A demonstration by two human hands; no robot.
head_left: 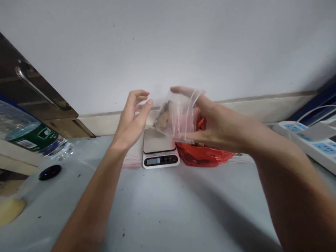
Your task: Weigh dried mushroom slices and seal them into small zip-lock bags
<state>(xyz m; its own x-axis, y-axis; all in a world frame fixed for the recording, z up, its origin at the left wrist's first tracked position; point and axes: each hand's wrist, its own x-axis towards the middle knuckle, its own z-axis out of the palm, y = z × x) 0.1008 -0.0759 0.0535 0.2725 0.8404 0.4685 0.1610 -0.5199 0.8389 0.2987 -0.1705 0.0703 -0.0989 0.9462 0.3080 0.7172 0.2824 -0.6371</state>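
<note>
My right hand [212, 115] holds a clear zip-lock bag [178, 117] by its mouth, thumb on the near side and fingers on the far side. Brown lumpy pieces [163, 118] lie in the bag's lower end, which tilts left above a small digital kitchen scale [159, 141]. Whether the bag touches the weighing plate, I cannot tell. To the left of the bag, my left hand [135, 115] hovers with loosely bent fingers and thumb apart, holding nothing. Behind my right hand sits a red plastic bag [204, 155] with brown pieces in it, partly hidden.
Flat clear bags [132, 157] lie left of the scale. A large water bottle [34, 134] and a round black object [50, 172] are at the left. A white power strip [315, 140] is at the right. The wall [157, 45] rises behind the table [147, 210].
</note>
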